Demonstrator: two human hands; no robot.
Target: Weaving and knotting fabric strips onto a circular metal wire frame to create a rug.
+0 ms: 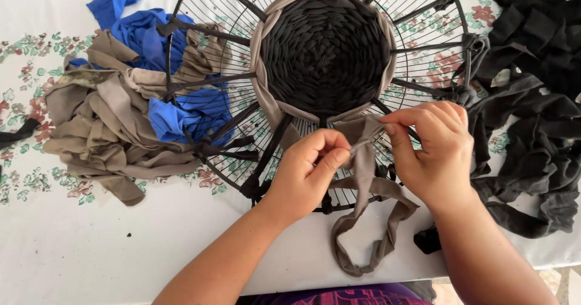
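Observation:
A round black wire frame [423, 14] lies on the table, its centre filled with a woven black fabric disc [327, 51] edged by a taupe woven ring [261, 69]. My left hand [308, 169] and my right hand [433, 150] both pinch one taupe fabric strip [366, 178] at the frame's near edge. My thumbs and forefingers hold it taut between them. The strip's loose end loops down over the tablecloth toward me.
A heap of taupe strips [97, 129] and blue strips [181, 114] lies at the left, partly under the frame. Black strips [532, 99] are piled at the right. A floral-bordered white tablecloth [121, 244] covers the table; its near edge runs below my forearms.

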